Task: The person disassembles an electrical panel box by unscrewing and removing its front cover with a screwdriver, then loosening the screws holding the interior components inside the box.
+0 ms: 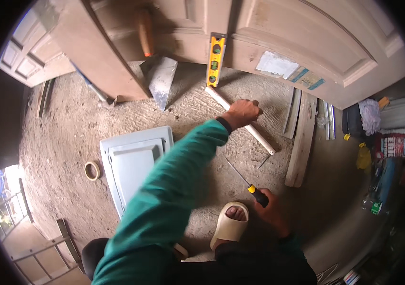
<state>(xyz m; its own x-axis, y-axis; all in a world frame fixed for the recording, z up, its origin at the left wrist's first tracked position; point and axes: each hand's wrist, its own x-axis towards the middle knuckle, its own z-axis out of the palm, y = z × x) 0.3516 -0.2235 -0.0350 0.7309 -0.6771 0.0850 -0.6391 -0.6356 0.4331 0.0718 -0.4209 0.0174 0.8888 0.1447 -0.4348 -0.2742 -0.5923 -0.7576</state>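
Left hand (241, 114) is closed over a white tube (240, 120) lying on the concrete floor (69, 123), at about 12 o'clock from the person — fingers wrapped on its middle, so that stretch is hidden. One tube, running from 11 o'clock near the door down toward 2 o'clock. Left arm is in a green sleeve (174, 190).

Right hand (273, 211) grips a screwdriver (247, 183) by its black and yellow handle, at roughly 2 o'clock, just beside the sandalled foot (231, 223); the thin shaft points up-left and its tip rests low near the floor (contact hard to tell). One screwdriver.

No real container holding anything. Closest is a grey flat panel cover (133, 161) lying on the floor at 10 o'clock, its lower part hidden under the sleeve. One roll of tape (92, 170) just left of it.

Against the door (307, 47) at 12 o'clock: one yellow spirit level (216, 58) standing upright, one trowel (159, 76) with an orange handle leaning blade down. Its handle top fades into shadow.

At 2 o'clock — wooden boards (301, 137) lying side by side, count unclear, maybe three or four. Far right, clutter of bags and packages (383, 137), too warped by the lens rim to sort.
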